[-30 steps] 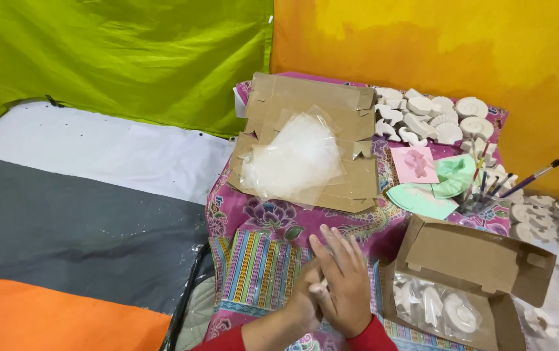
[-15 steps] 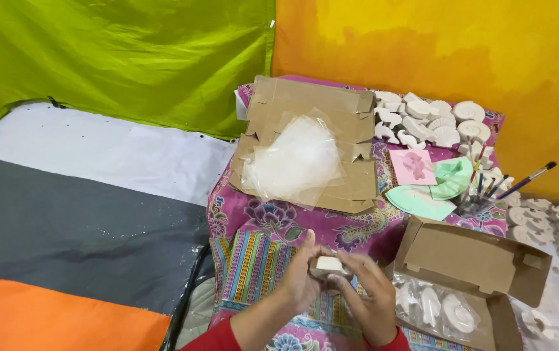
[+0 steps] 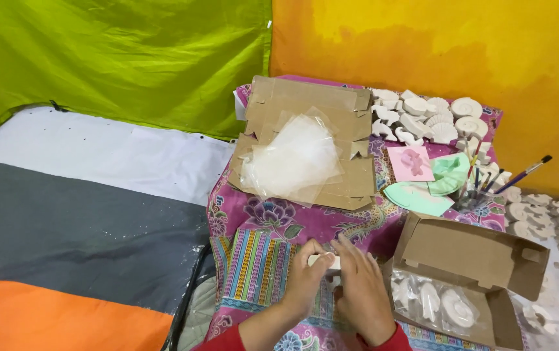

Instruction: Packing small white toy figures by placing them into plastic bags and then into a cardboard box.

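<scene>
The two hands meet low in the middle of the view, over a striped, many-coloured cloth (image 3: 260,266) that lies on the desk. The left hand (image 3: 305,283) is curled, and its thumb and fingers close on a small white piece (image 3: 323,261), which looks like a plaster cast. The right hand (image 3: 360,292) lies with its back up and its fingers stretched out nearly flat, just beside the piece; its fingertips seem to touch it, but I cannot tell if this hand really grips it. Both wrists wear red sleeves.

The piece is between the two hands, just above the striped cloth, near the front edge of the desk.

To the right of the hands an open cardboard box (image 3: 468,260) holds white figures wrapped in clear plastic (image 3: 438,305). Behind the hands, on a pink flowered cloth (image 3: 292,218), lies a flattened cardboard sheet (image 3: 331,110) with clear plastic bags (image 3: 292,159) on top of it. Further right there is a pink mould (image 3: 410,162), green moulds (image 3: 445,179) and some paint brushes (image 3: 487,182) standing together. At the back of the desk many white shell-shaped figures (image 3: 432,117) are grouped, and more white figures (image 3: 546,211) lie at the right edge. The wall behind is green on the left and orange-yellow on the right.
</scene>
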